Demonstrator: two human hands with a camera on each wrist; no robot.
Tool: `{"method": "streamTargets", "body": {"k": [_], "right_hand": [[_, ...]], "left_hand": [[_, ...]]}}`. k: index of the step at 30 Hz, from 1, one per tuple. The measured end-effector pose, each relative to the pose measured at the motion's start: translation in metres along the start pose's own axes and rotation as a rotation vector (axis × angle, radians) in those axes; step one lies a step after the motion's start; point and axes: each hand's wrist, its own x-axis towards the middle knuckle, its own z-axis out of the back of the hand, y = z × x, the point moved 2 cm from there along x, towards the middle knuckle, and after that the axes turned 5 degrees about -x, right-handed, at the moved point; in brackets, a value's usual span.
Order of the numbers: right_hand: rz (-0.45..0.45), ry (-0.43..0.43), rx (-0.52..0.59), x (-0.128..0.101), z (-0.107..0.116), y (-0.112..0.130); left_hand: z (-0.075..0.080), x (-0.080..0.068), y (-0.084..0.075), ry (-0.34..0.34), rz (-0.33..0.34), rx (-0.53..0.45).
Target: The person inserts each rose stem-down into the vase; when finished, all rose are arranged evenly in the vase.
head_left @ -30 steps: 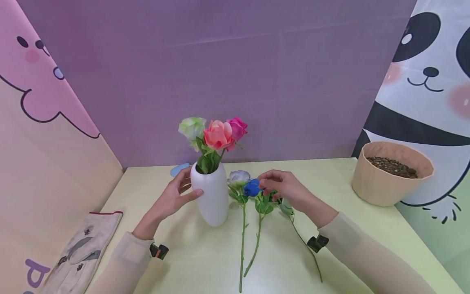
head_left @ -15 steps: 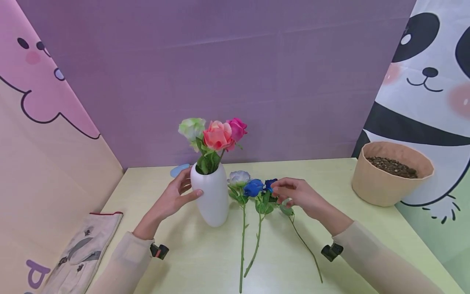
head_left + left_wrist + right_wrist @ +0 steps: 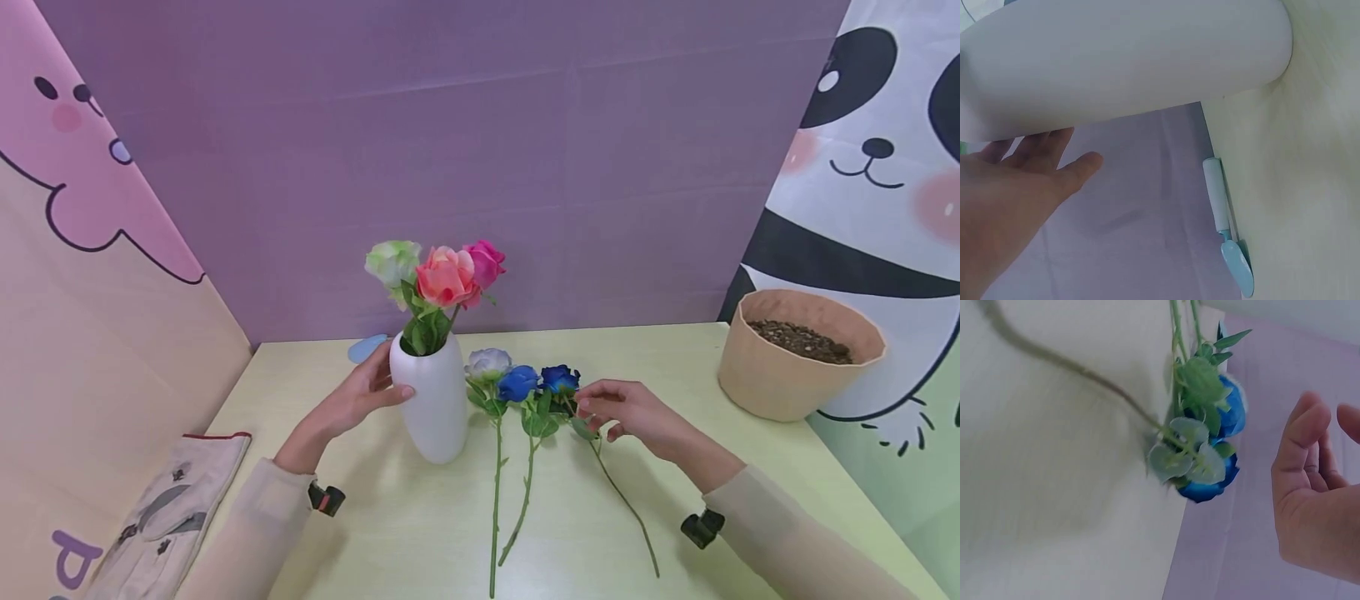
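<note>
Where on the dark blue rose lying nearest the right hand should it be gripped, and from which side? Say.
Pinch the dark blue rose on its bare stem, just below the leaves, coming from above on the right. It lies flat on the table, its stem running toward the person, and the right hand hovers open there. The bloom would probably crush.

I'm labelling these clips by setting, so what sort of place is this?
Probably a staged tabletop set for flower arranging, not a lived-in room. Cartoon backdrops such as the panda sheet enclose a pale table bearing a white vase of roses, loose stems like the dark blue rose, and a pot of soil.
</note>
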Motion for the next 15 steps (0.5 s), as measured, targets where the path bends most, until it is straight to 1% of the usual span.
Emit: {"method": "streamTargets", "body": {"k": [3, 7, 12, 15], "right_hand": [[-0.003, 0.021, -0.009, -0.001, 0.003, -0.005], [-0.014, 0.058, -0.013, -0.001, 0.006, -0.014], [-0.042, 0.073, -0.015, 0.0, 0.01, -0.026], [-0.053, 0.071, -0.015, 0.001, 0.013, -0.031]], "left_hand": [[0.002, 0.001, -0.002, 0.04, 0.004, -0.025], [0.003, 0.002, -0.003, 0.064, 0.003, -0.045], [0.003, 0.002, -0.002, 0.053, 0.01, -0.039], [0.003, 0.001, -0.003, 0.026, 0.024, -0.029]]}}
